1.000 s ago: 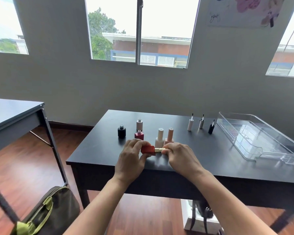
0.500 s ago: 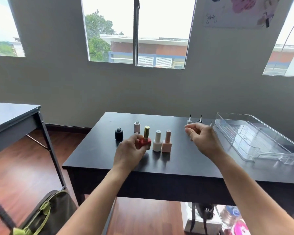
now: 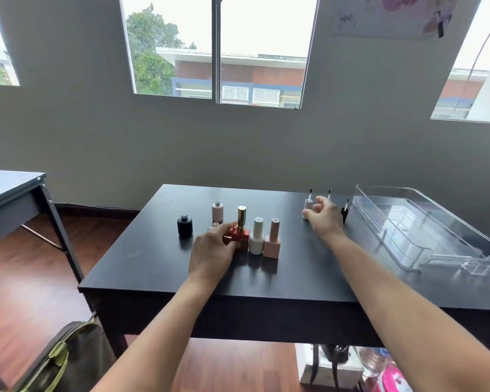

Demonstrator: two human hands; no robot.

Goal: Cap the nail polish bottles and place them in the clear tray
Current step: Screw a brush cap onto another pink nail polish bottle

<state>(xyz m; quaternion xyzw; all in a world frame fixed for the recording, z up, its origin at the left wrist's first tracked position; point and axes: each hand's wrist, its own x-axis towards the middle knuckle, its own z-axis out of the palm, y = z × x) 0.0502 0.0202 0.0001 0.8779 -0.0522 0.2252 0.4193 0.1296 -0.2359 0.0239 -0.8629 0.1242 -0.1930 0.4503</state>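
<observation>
On the black table (image 3: 159,267), my left hand (image 3: 211,251) grips a red nail polish bottle (image 3: 240,232) with a gold cap, standing upright. Right of it stand a capped white bottle (image 3: 256,236) and a capped pink bottle (image 3: 272,239). A black bottle (image 3: 184,226) and a pale pink bottle (image 3: 217,212) stand uncapped behind; another small bottle (image 3: 215,224) is mostly hidden by my hand. My right hand (image 3: 324,219) is at the white brush cap (image 3: 308,204), fingers curled and apart around it. A black brush cap (image 3: 345,211) and a third brush (image 3: 329,193) stand beside it. The clear tray (image 3: 402,251) lies at the right.
A second dark table (image 3: 9,193) stands to the left across a gap of wooden floor. An olive bag (image 3: 68,360) sits on the floor at the lower left. Boxes and items (image 3: 337,369) lie under the table. The wall runs close behind the table's far edge.
The red bottle went from lying sideways between both hands to upright in my left hand beside the white bottle. My right hand let go and moved right and back to the brush caps.
</observation>
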